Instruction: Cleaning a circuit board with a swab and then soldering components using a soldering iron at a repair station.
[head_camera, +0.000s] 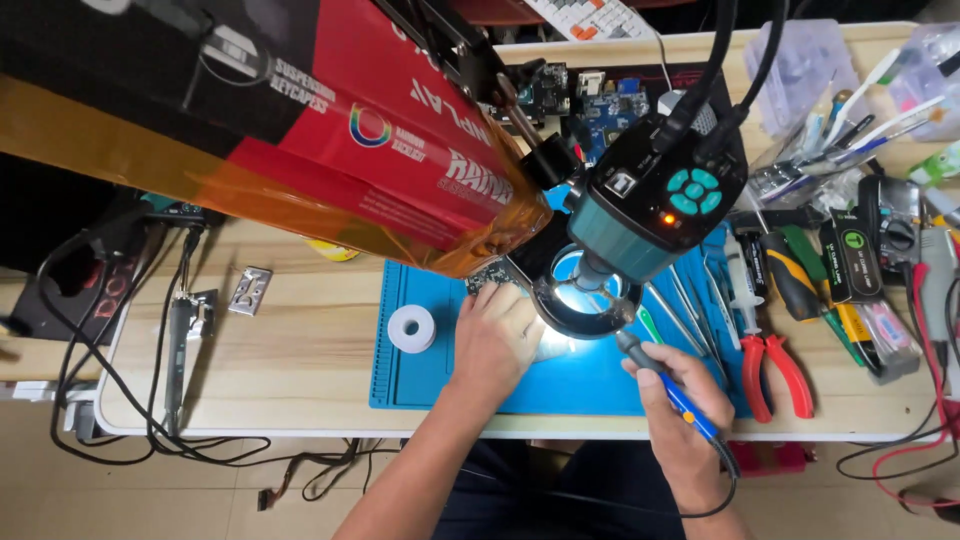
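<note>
Right hand (682, 400) is wrapped around a blue soldering iron (668, 385), held like a pen, its long axis slanting up and to the left so the tip aims under the lit ring light (585, 300) of the microscope camera (655, 195). Left hand (497, 335) lies flat, fingers spread and pressing down on a small dark circuit board (493, 275), which sits at the upper edge of the blue work mat (420, 385) and is half hidden by the hand and the red box (300, 130) hanging over it. So the board lies up and left of the iron tip, and the left hand is plainly the nearer one (it is already touching it).

Just left of that hand, a white solder spool (411, 327) rests on the mat. Off to the right on the tabletop (300, 370): red-handled pliers (772, 370), a row of tweezers and probes (690, 310), a syringe (742, 285). At the far back, a clear plastic parts box (805, 60); its contents are too faint to tell.
</note>
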